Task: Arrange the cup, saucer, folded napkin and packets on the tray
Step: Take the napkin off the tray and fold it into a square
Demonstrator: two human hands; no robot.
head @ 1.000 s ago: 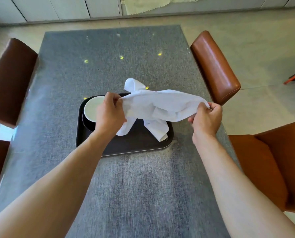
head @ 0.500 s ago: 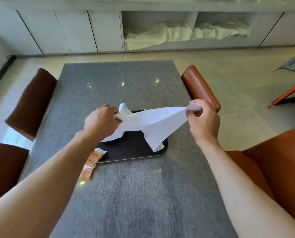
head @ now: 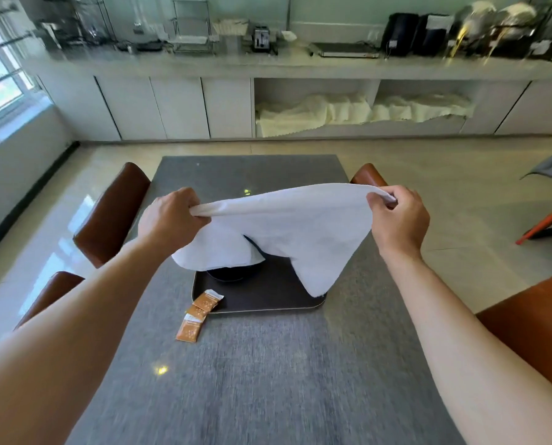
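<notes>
A white cloth napkin [head: 287, 226] hangs spread out in the air above the dark tray [head: 268, 293]. My left hand [head: 172, 216] pinches its left corner and my right hand [head: 396, 216] pinches its right corner. The cloth droops down over the tray and hides the cup. Only a dark curved edge of the saucer [head: 233, 273] shows under the cloth. Three orange packets [head: 197, 313] lie in a row at the tray's front left corner, the farthest one resting on the tray rim, the others on the table.
The tray sits on a grey table [head: 268, 380]. Brown leather chairs stand at the left [head: 111, 213], far right [head: 369, 175] and near right [head: 531, 322]. A white counter with cabinets and appliances runs along the back wall.
Both hands have lifted the napkin and pulled it wider apart, so it hangs open. The view has tilted up, showing the counter and the packets.
</notes>
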